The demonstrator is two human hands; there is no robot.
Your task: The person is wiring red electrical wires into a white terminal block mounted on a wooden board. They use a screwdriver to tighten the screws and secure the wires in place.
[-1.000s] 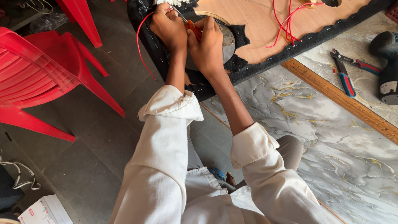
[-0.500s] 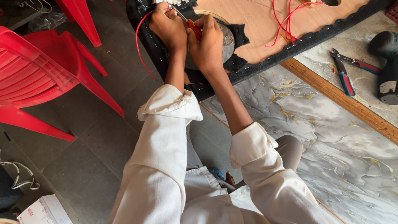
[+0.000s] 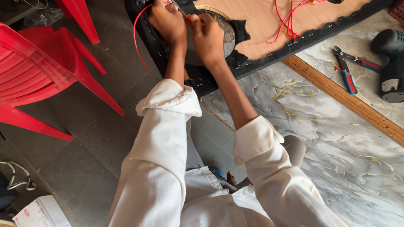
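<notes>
My left hand [image 3: 167, 21] and my right hand [image 3: 208, 38] are close together over the round end of a wooden panel [image 3: 261, 21] edged in black fabric [image 3: 303, 40]. The right hand grips a small tool with an orange handle [image 3: 189, 20], its metal tip pointing up toward the left hand. The left hand pinches a thin red wire [image 3: 136, 40] that loops down over the panel's left edge. Beneath the hands lies a round metallic disc [image 3: 227, 33]. Both sleeves are white and rolled up.
More red wires [image 3: 290, 17] lie on the wooden panel. Blue-and-red pliers [image 3: 347, 71] and a black power tool [image 3: 391, 63] rest on the marble-patterned sheet [image 3: 336, 143] at right, by a wooden strip [image 3: 345, 101]. Red plastic chairs [image 3: 42, 71] stand at left; a small box [image 3: 40, 212] at bottom left.
Both hands have shifted slightly up and left with the tool and wire; the view has moved a little with them. Nothing was let go.
</notes>
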